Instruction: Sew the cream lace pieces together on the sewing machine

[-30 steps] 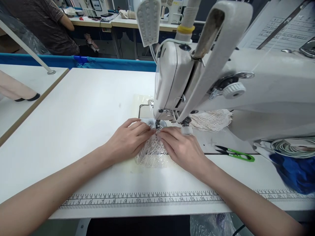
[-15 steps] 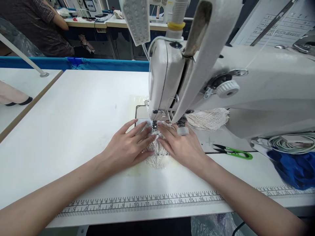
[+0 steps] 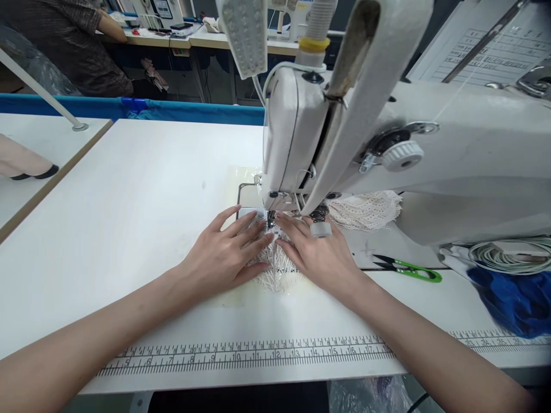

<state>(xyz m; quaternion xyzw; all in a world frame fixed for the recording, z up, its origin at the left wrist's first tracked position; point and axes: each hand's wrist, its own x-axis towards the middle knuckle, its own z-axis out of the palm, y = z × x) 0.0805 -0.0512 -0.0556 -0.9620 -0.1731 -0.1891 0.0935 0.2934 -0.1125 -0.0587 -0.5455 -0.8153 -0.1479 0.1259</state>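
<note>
White lace fabric [image 3: 278, 272] lies under the presser foot [image 3: 271, 219] of a white sewing machine [image 3: 282, 137]. My left hand [image 3: 226, 246] rests on its left side, fingers spread and lying flat. From the right, my right hand [image 3: 316, 249] presses on the lace with outstretched fingers, partly behind the machine's knob. More of the lace [image 3: 365, 209] is bunched behind the needle area, to the right under the machine arm. How the two lace parts join is hidden by my right hand and the machine.
Green-handled thread snips [image 3: 413, 271] lie right of my right hand. Farther right are blue cloth [image 3: 512, 298] and a coil of pale cord [image 3: 512, 254]. A printed ruler [image 3: 241, 357] runs along the table's front edge. Across the aisle a person [image 3: 64, 46] works at another table.
The camera view has shifted slightly. Both hands stay flat on the lace at the presser foot, with hardly any visible movement of the fabric.
</note>
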